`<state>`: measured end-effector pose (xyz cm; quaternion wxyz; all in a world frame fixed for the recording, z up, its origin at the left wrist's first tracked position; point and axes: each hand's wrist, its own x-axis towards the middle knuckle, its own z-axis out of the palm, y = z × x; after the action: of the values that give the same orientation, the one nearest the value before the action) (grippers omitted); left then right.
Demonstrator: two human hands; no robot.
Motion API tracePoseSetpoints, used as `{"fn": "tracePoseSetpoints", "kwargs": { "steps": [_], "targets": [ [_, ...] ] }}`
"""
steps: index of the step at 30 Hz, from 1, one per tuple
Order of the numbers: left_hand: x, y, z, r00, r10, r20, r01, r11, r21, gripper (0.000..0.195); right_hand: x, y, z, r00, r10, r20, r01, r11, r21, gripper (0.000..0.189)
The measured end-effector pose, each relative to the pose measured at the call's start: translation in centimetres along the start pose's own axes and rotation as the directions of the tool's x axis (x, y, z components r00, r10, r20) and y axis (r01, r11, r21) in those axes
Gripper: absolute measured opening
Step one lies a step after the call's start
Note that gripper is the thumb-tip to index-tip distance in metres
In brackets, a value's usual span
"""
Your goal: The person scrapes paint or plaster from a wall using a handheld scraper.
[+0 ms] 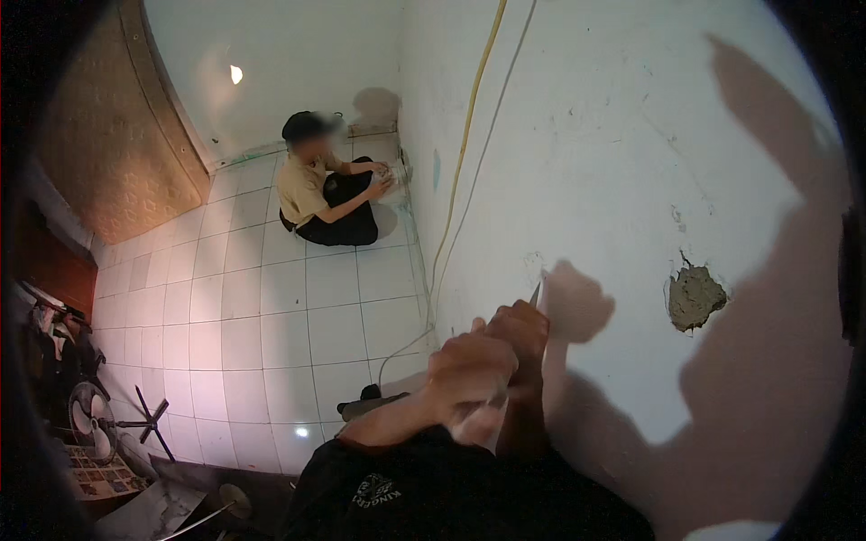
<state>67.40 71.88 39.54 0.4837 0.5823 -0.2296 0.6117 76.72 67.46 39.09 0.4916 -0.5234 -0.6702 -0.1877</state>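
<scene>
My right hand (521, 329) is closed around a pointed metal tool (536, 295), perhaps a blade or chisel. Its tip reaches up to the white wall (500, 223), close to a small scuffed spot (534, 260). The tool's handle is hidden in the fist. Just in front, my left hand (470, 372) is curled and blurred, overlapping the right wrist in this view. Whether it grips anything cannot be made out. To the right, a ragged patch of bare grey mortar (695, 297) shows through the white surface.
A yellow cable (467, 132) and a thinner pale cable (488, 135) run down the wall. Another person (314, 193) sits on the tiled floor (270, 284) by the corner. A mattress (128, 135) leans at left. A fan (93, 419) and a black stand (152, 420) are at lower left.
</scene>
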Motion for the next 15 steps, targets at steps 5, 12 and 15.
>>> {"fn": "tracePoseSetpoints", "kwargs": {
  "steps": [5,12,15],
  "targets": [
    [0.1,0.4,0.4,0.985,-0.135,-0.111,0.133,0.991,-0.019,0.031,-0.5,-1.0,-0.2,0.968,0.246,0.056,-0.25,0.966,0.064,0.03],
    [2.0,6.1,1.3,0.989,0.084,-0.119,-0.094,0.992,-0.087,0.034,-0.7,-6.0,-1.0,0.994,0.105,0.031,-0.107,0.991,0.076,0.028],
    [0.7,5.3,0.0,0.961,-0.208,-0.185,0.225,0.971,0.076,0.032,-0.7,-5.9,-0.3,0.989,0.085,0.121,-0.084,0.996,-0.007,0.019]
  ]
}}
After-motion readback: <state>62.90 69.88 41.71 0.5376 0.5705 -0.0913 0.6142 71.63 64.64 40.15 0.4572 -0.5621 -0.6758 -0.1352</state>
